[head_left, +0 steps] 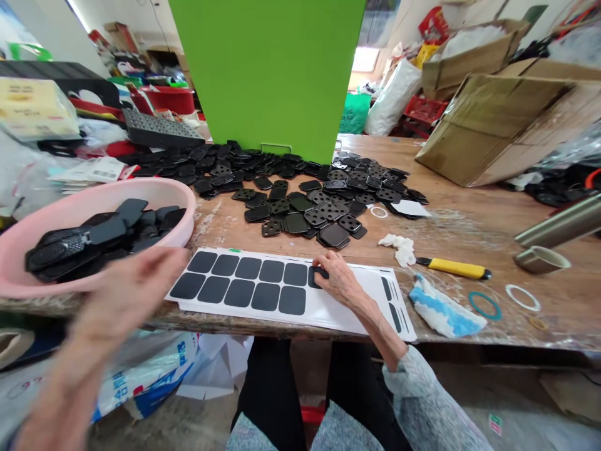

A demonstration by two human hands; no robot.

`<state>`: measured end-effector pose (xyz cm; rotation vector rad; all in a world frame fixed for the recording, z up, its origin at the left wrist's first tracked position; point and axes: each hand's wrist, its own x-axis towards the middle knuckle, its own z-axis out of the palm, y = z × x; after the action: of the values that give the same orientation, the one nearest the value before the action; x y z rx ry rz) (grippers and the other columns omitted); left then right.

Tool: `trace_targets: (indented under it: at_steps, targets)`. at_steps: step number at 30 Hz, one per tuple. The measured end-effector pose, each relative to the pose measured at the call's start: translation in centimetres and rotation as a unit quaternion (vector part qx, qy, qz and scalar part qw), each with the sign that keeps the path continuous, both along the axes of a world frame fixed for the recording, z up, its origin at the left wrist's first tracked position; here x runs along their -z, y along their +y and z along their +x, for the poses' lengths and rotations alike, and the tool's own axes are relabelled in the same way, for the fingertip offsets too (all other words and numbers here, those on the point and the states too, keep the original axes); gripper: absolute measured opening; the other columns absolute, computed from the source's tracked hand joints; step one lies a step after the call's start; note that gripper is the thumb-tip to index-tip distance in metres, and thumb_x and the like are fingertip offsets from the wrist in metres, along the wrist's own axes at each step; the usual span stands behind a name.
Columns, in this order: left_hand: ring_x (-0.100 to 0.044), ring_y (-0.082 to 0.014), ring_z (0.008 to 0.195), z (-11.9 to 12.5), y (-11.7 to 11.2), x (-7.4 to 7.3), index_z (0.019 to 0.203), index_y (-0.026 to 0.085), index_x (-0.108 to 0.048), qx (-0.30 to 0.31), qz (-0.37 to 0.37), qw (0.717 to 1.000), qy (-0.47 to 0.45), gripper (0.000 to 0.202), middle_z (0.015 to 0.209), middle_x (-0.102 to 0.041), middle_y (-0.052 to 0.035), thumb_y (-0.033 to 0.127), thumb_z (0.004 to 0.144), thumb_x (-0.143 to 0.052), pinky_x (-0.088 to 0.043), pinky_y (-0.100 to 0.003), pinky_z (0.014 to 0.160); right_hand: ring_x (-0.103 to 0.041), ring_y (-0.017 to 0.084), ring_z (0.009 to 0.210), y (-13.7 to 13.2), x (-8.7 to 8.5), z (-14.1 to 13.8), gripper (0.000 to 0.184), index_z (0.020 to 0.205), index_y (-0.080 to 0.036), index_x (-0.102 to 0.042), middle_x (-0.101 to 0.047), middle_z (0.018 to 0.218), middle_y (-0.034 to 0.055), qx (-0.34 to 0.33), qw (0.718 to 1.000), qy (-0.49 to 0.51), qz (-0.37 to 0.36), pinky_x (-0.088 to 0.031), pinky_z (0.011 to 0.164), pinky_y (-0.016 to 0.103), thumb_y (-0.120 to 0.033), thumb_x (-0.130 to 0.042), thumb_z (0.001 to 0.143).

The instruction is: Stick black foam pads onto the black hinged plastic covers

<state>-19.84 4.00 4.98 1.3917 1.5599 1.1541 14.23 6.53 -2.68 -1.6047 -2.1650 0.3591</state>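
Observation:
A white backing sheet bearing two rows of black rounded-square stickers lies at the table's front edge. My right hand rests on it, with thumb and fingers closed on a black square sticker at the right end of the far row. Bare white backing shows to the right of the squares. My left hand, smeared by motion, is over the near right rim of a pink basin; its fingers cannot be made out. Black plates are heaped inside the basin.
Many black plates, some with holes, cover the table's middle before a green panel. A yellow utility knife, crumpled tissue, blue-white cloth and rings lie right. A cardboard box stands behind.

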Motion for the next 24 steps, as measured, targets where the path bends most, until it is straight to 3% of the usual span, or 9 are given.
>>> trace_targets:
  at_steps: [1,3,4,6,8,11,16,20,24]
  targets:
    - [-0.065,-0.0200,0.085,3.6,-0.7,0.7,0.090,0.030,-0.071,0.051,0.017,0.990,0.129,0.015,0.087,-0.073,0.0021,0.036,0.077,-0.067,-0.053,-0.029,0.080,-0.049,0.022,0.088,0.3,-0.2,0.1,0.018,0.089,-0.018,-0.060,-0.054,0.087,0.0062,-0.008,1.000,-0.009,-0.005,-0.041,0.079,0.032,-0.010,-0.052,0.075]
    - [-0.062,-0.0248,0.105,10.4,-1.3,2.7,0.105,0.020,-0.069,0.172,0.085,0.953,0.236,0.028,0.113,-0.069,-0.0075,0.033,0.086,-0.053,-0.047,-0.040,0.097,-0.049,0.020,0.086,0.9,-0.7,0.2,0.015,0.086,-0.017,-0.058,-0.054,0.087,0.0054,-0.025,0.999,-0.027,-0.012,-0.041,0.078,0.031,-0.010,-0.052,0.074]
    - [-0.054,-0.0272,0.121,13.0,-1.3,3.8,0.118,0.017,-0.064,0.204,0.107,0.933,0.278,0.036,0.128,-0.061,-0.0116,0.030,0.087,-0.050,-0.038,-0.045,0.107,-0.049,0.020,0.085,1.2,-0.8,0.2,0.014,0.085,-0.018,-0.057,-0.055,0.086,0.0051,-0.034,0.999,-0.036,-0.013,-0.040,0.078,0.031,-0.010,-0.052,0.074]
    - [-0.037,-0.0314,0.136,16.2,-1.1,6.1,0.131,0.012,-0.054,0.247,0.095,0.898,0.353,0.047,0.143,-0.048,-0.0164,0.028,0.087,-0.052,-0.026,-0.053,0.112,-0.049,0.019,0.083,1.8,-1.0,0.2,0.012,0.082,-0.018,-0.055,-0.055,0.085,0.0039,-0.050,0.997,-0.053,-0.016,-0.040,0.079,0.030,-0.011,-0.053,0.073]
    - [-0.029,-0.0326,0.140,17.1,-0.8,7.8,0.137,0.010,-0.048,0.254,0.080,0.879,0.395,0.053,0.147,-0.041,-0.0180,0.031,0.088,-0.052,-0.023,-0.055,0.113,-0.049,0.019,0.083,2.2,-0.9,0.2,0.012,0.080,-0.019,-0.053,-0.056,0.084,0.0032,-0.059,0.996,-0.067,-0.015,-0.039,0.081,0.031,-0.011,-0.055,0.071]
    - [-0.027,-0.0318,0.141,16.5,-0.5,8.9,0.139,0.011,-0.045,0.258,0.085,0.870,0.412,0.054,0.148,-0.040,-0.0178,0.036,0.091,-0.049,-0.023,-0.055,0.114,-0.049,0.022,0.086,2.4,-1.0,0.1,0.014,0.078,-0.019,-0.052,-0.056,0.086,0.0051,-0.059,0.995,-0.084,-0.001,-0.038,0.081,0.035,-0.008,-0.052,0.070]
    - [-0.026,-0.0302,0.142,16.0,-0.6,8.8,0.140,0.016,-0.044,0.266,0.095,0.871,0.402,0.053,0.148,-0.040,-0.0164,0.037,0.091,-0.049,-0.024,-0.055,0.113,-0.048,0.025,0.088,1.8,-1.5,0.1,0.021,0.079,-0.020,-0.053,-0.057,0.089,0.0080,-0.081,0.991,-0.098,0.033,-0.037,0.082,0.038,-0.003,-0.049,0.069]
    - [-0.025,-0.0303,0.142,16.3,-0.5,8.3,0.140,0.014,-0.043,0.267,0.079,0.872,0.403,0.055,0.149,-0.038,-0.0165,0.038,0.091,-0.048,-0.023,-0.055,0.114,-0.049,0.024,0.087,1.5,-0.9,0.0,0.025,0.078,-0.020,-0.053,-0.057,0.083,0.0062,-0.095,0.989,-0.104,0.053,-0.036,0.082,0.038,0.002,-0.046,0.067]
    - [-0.025,-0.0309,0.142,16.4,-0.6,8.1,0.140,0.012,-0.043,0.269,0.059,0.871,0.407,0.056,0.150,-0.037,-0.0174,0.038,0.091,-0.049,-0.022,-0.055,0.114,-0.050,0.024,0.090,0.5,-0.7,-0.1,0.029,0.084,-0.020,-0.054,-0.058,0.089,0.0073,-0.092,0.989,-0.086,0.080,-0.036,0.086,0.040,0.004,-0.040,0.074]
